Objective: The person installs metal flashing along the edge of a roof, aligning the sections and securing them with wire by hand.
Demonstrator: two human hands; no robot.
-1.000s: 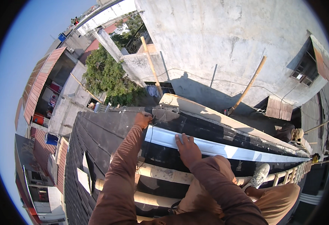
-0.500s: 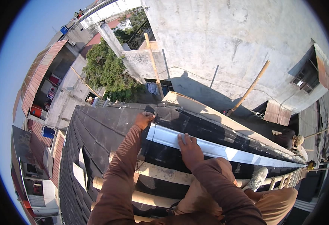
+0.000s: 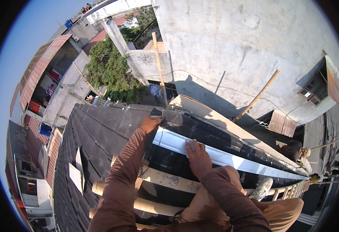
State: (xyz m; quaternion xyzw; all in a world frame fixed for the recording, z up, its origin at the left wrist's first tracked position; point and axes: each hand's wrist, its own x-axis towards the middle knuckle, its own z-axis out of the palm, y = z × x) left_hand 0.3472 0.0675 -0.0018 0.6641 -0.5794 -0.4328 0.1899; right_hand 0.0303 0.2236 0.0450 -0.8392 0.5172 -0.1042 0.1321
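A long, silvery metal strip (image 3: 231, 157) with lengthwise ridges lies along the dark roof slope, running from near my left hand to the far right. My right hand (image 3: 198, 157) rests on the strip near its left end, fingers stretched over the metal. Just above that end, my left hand (image 3: 150, 123) is closed, fingers pressed together at the edge of a dark roof tile (image 3: 132, 118). What it pinches is too small to make out. A thin dark line (image 3: 160, 136) hangs below this hand, across the strip's end.
Bamboo poles (image 3: 158, 206) cross under my legs. White pieces of board (image 3: 76, 176) lie on the tiles at left. Beyond the strip runs a pale roof-edge board (image 3: 219, 118), with upright bamboo poles (image 3: 256, 96) and a grey wall (image 3: 231, 42) behind. Another person (image 3: 293, 150) is at far right.
The view has shifted slightly. Both hands stay at nearly the same places on the strip and the tile edge; the strip has not visibly moved.
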